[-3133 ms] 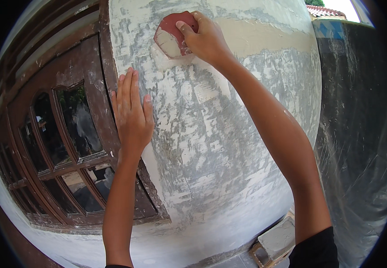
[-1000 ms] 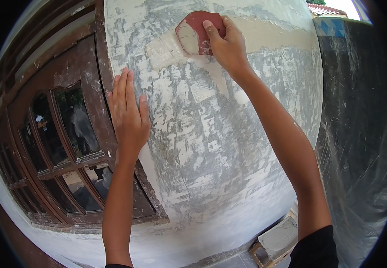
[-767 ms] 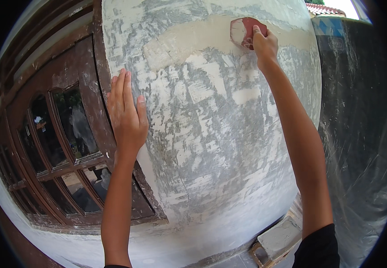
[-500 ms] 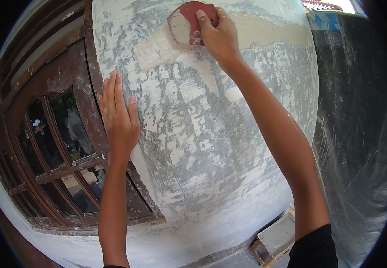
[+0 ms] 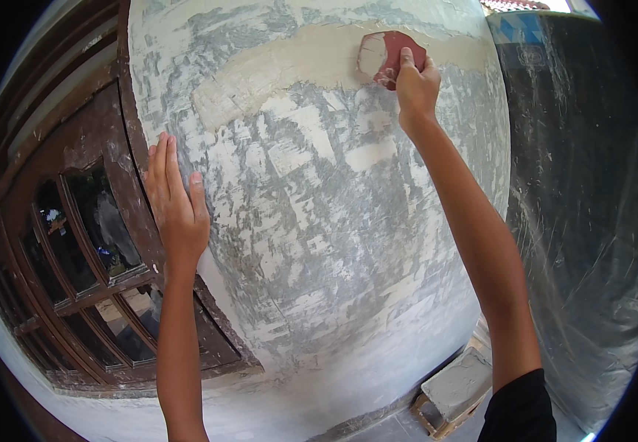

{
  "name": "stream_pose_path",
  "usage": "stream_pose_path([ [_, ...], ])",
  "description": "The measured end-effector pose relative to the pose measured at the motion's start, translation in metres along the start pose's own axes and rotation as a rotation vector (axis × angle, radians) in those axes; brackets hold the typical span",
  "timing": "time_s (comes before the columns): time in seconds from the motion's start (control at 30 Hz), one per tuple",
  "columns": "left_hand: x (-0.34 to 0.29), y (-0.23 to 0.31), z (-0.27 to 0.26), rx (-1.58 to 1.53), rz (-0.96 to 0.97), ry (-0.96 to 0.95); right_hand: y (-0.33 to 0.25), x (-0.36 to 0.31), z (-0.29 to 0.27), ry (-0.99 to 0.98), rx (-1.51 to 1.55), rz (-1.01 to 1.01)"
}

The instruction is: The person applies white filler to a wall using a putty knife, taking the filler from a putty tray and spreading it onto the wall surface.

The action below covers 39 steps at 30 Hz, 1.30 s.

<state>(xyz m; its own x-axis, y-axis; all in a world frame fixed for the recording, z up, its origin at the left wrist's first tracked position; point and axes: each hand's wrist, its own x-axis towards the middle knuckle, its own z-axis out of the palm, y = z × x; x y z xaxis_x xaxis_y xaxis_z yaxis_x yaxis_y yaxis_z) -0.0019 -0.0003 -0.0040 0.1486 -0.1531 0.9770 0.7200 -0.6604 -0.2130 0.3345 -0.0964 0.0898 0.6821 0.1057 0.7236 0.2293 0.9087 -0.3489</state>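
A: Position of the scraper?
B: The red scraper (image 5: 392, 46) is high on the wall (image 5: 319, 243), its pale-coated end over the beige filler band (image 5: 274, 66).

A: State of the hands?
B: The right hand (image 5: 417, 88) grips the scraper by its right end, thumb on the near face; most of the fingers are hidden behind. The left hand (image 5: 179, 210) holds nothing. It lies flat, fingers extended, at the wall's edge beside the window (image 5: 74, 296). Whether it bears weight, I cannot tell.

A: Expected handling?
B: In my judgement, light and thin, fairly stiff, perhaps with slight give along the edge. Breakage appears unlikely. The coated part is probably slippery.

A: Recommended hold?
B: The bare red end, as at present: thumb on the face, fingers behind, keeping clear of the smeared portion and the working edge.

A: Surroundings?
B: A box (image 5: 428, 414) topped with grey paste stands at the wall's foot, lower right. Plastic sheeting (image 5: 584, 221) hangs beyond the wall's right edge.
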Motion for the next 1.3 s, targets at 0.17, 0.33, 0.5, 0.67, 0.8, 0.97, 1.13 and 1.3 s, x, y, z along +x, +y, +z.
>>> stream_pose_path([
  [0.17, -0.001, -0.004, -0.003, 0.009, -0.012, -0.007, -0.017, -0.060, 0.076, -0.358, -0.288, -0.484],
  [0.33, -0.001, 0.001, -0.004, 0.020, -0.017, -0.010, 0.009, 0.000, 0.035, -0.148, -0.437, -0.275],
  [0.5, -0.002, -0.001, -0.002, -0.011, 0.021, -0.005, 0.029, 0.055, -0.052, 0.099, -0.204, 0.009],
  [0.67, -0.008, -0.002, 0.017, -0.009, 0.010, -0.023, 0.014, -0.002, -0.004, -0.118, -0.049, -0.064],
  [0.8, -0.001, 0.000, -0.007, 0.141, 0.008, -0.015, -0.009, -0.035, 0.069, -0.327, -0.273, -0.485],
  [0.97, -0.017, 0.015, 0.000, 0.213, -0.059, -0.064, 0.013, -0.004, 0.037, -0.133, -0.407, -0.273],
  [1.13, -0.029, 0.054, 0.001, 0.153, -0.080, -0.171, 0.023, 0.035, -0.084, 0.257, -0.291, 0.040],
  [1.3, -0.073, 0.104, 0.014, -0.030, -0.087, -0.238, 0.028, -0.025, -0.173, 0.097, -0.195, 0.231],
])
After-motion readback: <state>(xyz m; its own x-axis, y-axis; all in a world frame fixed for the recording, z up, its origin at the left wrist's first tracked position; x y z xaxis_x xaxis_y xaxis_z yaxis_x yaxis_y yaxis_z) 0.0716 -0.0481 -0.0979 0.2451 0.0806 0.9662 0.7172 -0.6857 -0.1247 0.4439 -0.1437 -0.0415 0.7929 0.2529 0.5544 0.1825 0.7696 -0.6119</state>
